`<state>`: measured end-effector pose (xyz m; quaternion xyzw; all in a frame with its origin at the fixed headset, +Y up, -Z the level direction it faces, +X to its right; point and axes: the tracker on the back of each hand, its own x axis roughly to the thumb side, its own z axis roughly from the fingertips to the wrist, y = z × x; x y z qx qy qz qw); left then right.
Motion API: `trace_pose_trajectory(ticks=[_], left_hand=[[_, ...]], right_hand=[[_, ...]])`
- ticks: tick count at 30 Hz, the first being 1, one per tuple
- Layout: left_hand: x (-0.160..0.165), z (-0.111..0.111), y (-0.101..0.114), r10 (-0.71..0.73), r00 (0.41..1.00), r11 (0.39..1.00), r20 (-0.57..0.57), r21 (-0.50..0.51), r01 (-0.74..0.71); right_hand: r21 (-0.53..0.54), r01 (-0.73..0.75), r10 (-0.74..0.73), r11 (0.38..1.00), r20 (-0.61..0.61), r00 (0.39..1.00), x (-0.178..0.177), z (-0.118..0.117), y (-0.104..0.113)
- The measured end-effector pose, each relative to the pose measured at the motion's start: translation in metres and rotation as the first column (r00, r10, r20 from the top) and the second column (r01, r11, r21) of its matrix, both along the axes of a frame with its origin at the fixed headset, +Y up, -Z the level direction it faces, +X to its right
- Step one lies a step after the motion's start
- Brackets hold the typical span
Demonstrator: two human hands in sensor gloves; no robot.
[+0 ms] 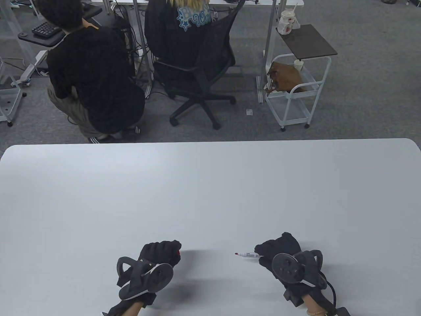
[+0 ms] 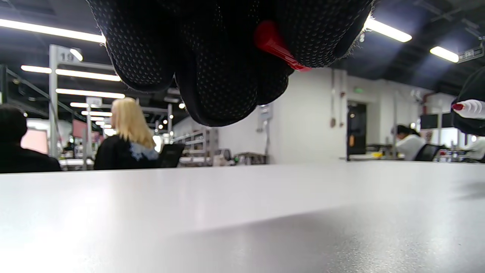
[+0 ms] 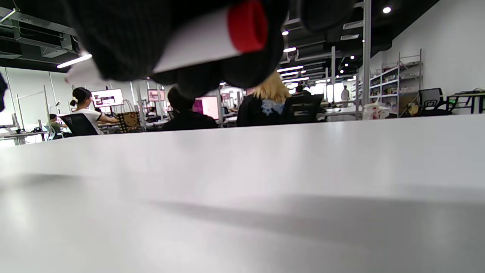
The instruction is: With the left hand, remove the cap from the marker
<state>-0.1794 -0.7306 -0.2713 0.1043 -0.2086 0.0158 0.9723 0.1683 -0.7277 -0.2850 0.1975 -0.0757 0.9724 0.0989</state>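
Near table's front edge, both hands apart | left hand (image 1: 158,258) fingers curled round small red plastic marker cap (image 2: 274,45), cap off | right hand (image 1: 279,251) grips white-barrelled marker (image 1: 249,254), red tip bare, pointing at left hand | both above plain white table (image 1: 210,191), not touching each other

Left hand (image 1: 161,255): black knit glove, dotted grip texture on fingers (image 2: 219,76) in left wrist view. Dark grey tracker (image 1: 144,273) strapped on back: round disc face, looped ring, pale trim at edge. Bare skin at wrist.

Right hand (image 1: 279,251): same black glove. Tracker (image 1: 292,267) with round face, small buttons, ring. Black cable (image 1: 330,289) trailing from wrist; thin bracelet on bare wrist.
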Motion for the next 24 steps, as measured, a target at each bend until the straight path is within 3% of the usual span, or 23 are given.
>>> trace_pose_trajectory(ticks=[10, 19, 24], left_hand=[[0.005, 0.002, -0.004, 0.003, 0.999, 1.0, 0.043, -0.023, -0.002], [0.011, 0.003, -0.006, -0.003, 0.997, 0.998, 0.076, -0.059, 0.007], [0.011, 0.003, -0.006, 0.0, 0.997, 0.997, 0.071, -0.083, 0.006]], right_hand=[[-0.053, -0.008, 0.01, 0.999, 0.031, 0.999, -0.003, -0.004, -0.008], [-0.167, -0.249, 0.256, 0.954, 0.019, 0.967, -0.026, -0.01, -0.04], [-0.19, -0.283, 0.292, 0.94, 0.023, 0.956, -0.029, -0.011, -0.044]])
